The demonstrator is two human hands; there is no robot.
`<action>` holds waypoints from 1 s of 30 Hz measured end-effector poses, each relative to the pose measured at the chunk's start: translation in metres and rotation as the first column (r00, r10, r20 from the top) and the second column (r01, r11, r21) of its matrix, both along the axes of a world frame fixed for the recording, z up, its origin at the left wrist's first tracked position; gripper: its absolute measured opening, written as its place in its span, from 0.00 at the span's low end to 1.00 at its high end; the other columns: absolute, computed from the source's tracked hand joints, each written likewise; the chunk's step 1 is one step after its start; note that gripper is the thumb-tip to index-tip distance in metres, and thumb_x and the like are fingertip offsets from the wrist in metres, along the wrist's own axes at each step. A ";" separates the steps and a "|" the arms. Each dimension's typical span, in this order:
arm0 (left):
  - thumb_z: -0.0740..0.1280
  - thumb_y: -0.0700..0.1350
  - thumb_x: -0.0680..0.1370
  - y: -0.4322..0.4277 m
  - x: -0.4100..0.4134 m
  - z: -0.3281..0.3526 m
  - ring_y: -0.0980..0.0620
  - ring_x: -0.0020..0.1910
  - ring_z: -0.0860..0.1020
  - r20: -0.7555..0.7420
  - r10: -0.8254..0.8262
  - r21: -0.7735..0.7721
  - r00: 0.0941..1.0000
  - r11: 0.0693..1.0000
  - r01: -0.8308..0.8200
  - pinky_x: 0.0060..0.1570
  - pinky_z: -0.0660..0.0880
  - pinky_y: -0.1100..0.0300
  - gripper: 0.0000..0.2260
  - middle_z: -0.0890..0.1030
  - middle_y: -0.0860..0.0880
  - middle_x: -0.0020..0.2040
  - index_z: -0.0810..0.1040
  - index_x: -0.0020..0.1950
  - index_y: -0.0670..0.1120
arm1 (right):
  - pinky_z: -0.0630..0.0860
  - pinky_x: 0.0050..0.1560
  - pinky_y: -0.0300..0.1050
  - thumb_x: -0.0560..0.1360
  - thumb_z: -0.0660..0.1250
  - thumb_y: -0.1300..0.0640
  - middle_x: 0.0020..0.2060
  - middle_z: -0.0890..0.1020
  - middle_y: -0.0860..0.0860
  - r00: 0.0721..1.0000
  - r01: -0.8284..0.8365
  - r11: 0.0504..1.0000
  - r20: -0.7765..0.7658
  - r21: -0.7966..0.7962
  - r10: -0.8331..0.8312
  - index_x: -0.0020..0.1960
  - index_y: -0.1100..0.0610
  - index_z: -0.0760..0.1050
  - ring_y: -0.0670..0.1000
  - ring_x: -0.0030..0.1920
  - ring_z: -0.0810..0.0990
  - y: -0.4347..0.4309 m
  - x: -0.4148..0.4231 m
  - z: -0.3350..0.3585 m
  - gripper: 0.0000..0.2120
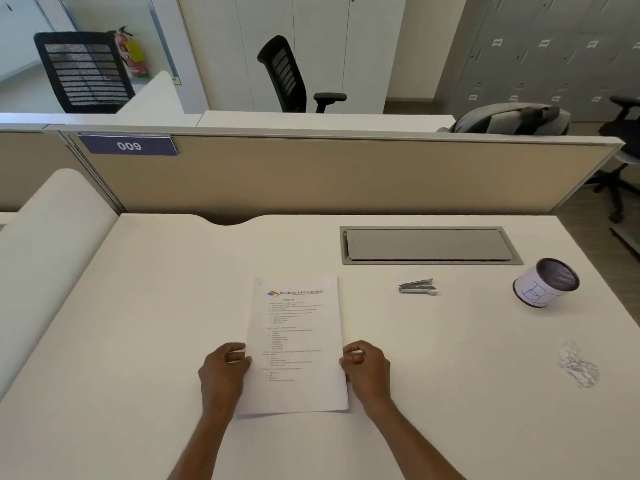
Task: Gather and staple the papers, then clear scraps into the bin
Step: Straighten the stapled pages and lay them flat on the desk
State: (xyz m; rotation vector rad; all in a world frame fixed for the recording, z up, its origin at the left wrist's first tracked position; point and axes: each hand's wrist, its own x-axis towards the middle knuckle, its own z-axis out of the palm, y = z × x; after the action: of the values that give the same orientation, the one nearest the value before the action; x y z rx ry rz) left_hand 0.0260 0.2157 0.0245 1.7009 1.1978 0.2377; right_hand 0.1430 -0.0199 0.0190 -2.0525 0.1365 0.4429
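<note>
A stack of printed papers (296, 341) lies on the white desk (138, 323) in front of me, with a coloured letterhead at the top. My left hand (223, 370) holds the stack's left edge and my right hand (367, 367) holds its right edge, fingers curled on the sheets. A small silver stapler (417, 285) lies to the right of the papers, apart from both hands. A pile of paper scraps (576, 365) sits at the right of the desk. The bin (545, 282), a mesh cup wrapped in white paper, stands at the far right.
A grey cable hatch (429, 244) is set into the desk behind the stapler. A beige partition (311, 174) closes off the back edge. Black office chairs (287, 74) and a grey bag (512, 117) are beyond it.
</note>
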 end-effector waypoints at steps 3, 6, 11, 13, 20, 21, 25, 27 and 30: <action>0.74 0.35 0.77 0.011 0.021 0.004 0.44 0.50 0.83 -0.003 0.009 0.024 1.000 1.000 -0.009 0.52 0.74 0.55 0.10 0.87 0.46 0.48 0.86 0.57 0.44 | 0.80 0.40 0.41 0.68 0.74 0.66 0.32 0.86 0.48 1.000 0.006 1.000 0.013 0.005 -0.006 0.41 0.52 0.84 0.47 0.32 0.83 0.018 0.023 0.002 0.09; 0.73 0.34 0.77 0.024 0.041 0.001 0.45 0.51 0.83 0.003 -0.011 0.043 1.000 0.999 0.011 0.55 0.76 0.55 0.12 0.87 0.45 0.48 0.87 0.60 0.42 | 0.77 0.39 0.39 0.69 0.72 0.67 0.32 0.85 0.48 0.999 0.001 1.000 0.038 -0.010 -0.001 0.43 0.54 0.85 0.47 0.32 0.81 0.033 0.047 0.000 0.09; 0.72 0.33 0.78 0.044 0.078 -0.001 0.42 0.54 0.84 0.024 -0.048 0.077 0.999 0.996 0.046 0.57 0.75 0.57 0.14 0.86 0.45 0.48 0.86 0.63 0.40 | 0.77 0.41 0.37 0.71 0.72 0.68 0.38 0.88 0.52 0.997 0.007 0.999 0.082 -0.039 -0.004 0.46 0.57 0.86 0.50 0.37 0.84 0.055 0.081 -0.003 0.09; 0.72 0.33 0.78 0.052 0.093 -0.002 0.43 0.54 0.84 0.022 -0.068 0.089 0.997 0.994 0.066 0.58 0.75 0.57 0.15 0.87 0.43 0.51 0.85 0.64 0.40 | 0.75 0.41 0.34 0.71 0.71 0.69 0.40 0.88 0.53 0.995 0.014 0.999 0.101 -0.052 -0.009 0.47 0.58 0.86 0.51 0.40 0.85 0.064 0.093 -0.005 0.10; 0.73 0.32 0.77 0.075 0.129 -0.012 0.40 0.57 0.85 0.026 -0.130 0.135 0.991 0.983 0.125 0.65 0.78 0.51 0.16 0.88 0.39 0.55 0.85 0.64 0.38 | 0.78 0.49 0.40 0.73 0.69 0.69 0.46 0.89 0.55 0.993 0.054 0.996 0.111 -0.065 -0.047 0.51 0.60 0.86 0.53 0.46 0.87 0.085 0.128 -0.009 0.11; 0.73 0.32 0.77 0.078 0.133 -0.012 0.40 0.58 0.85 0.026 -0.133 0.131 0.991 0.983 0.129 0.65 0.78 0.50 0.16 0.88 0.38 0.56 0.85 0.64 0.38 | 0.79 0.49 0.40 0.73 0.69 0.69 0.46 0.89 0.55 0.993 0.055 0.996 0.112 -0.068 -0.047 0.51 0.60 0.86 0.54 0.47 0.87 0.087 0.131 -0.010 0.11; 0.72 0.32 0.77 0.088 0.146 -0.013 0.40 0.59 0.85 0.010 -0.153 0.149 0.988 0.977 0.150 0.66 0.78 0.51 0.16 0.87 0.38 0.57 0.85 0.65 0.38 | 0.80 0.51 0.42 0.73 0.69 0.69 0.45 0.89 0.54 0.992 0.061 0.996 0.118 -0.072 -0.052 0.50 0.59 0.86 0.54 0.47 0.87 0.093 0.135 -0.012 0.11; 0.72 0.31 0.78 0.091 0.151 -0.013 0.40 0.58 0.84 0.005 -0.169 0.158 0.986 0.973 0.166 0.65 0.77 0.53 0.16 0.87 0.38 0.56 0.84 0.65 0.37 | 0.79 0.50 0.41 0.73 0.69 0.69 0.45 0.89 0.54 0.990 0.069 0.995 0.126 -0.071 -0.060 0.50 0.59 0.86 0.54 0.46 0.86 0.095 0.135 -0.012 0.11; 0.72 0.31 0.78 0.095 0.155 -0.013 0.40 0.58 0.84 -0.006 -0.184 0.169 0.983 0.969 0.182 0.63 0.76 0.55 0.16 0.87 0.38 0.55 0.84 0.65 0.37 | 0.79 0.48 0.41 0.73 0.69 0.69 0.44 0.89 0.54 0.989 0.074 0.995 0.135 -0.068 -0.064 0.50 0.59 0.86 0.54 0.45 0.86 0.097 0.135 -0.014 0.11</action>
State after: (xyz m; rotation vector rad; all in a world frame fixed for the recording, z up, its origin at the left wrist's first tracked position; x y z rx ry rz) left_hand 0.1805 0.3109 0.0111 1.9440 1.0290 0.2393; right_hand 0.2782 0.0769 0.0051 -2.1347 0.1445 0.2611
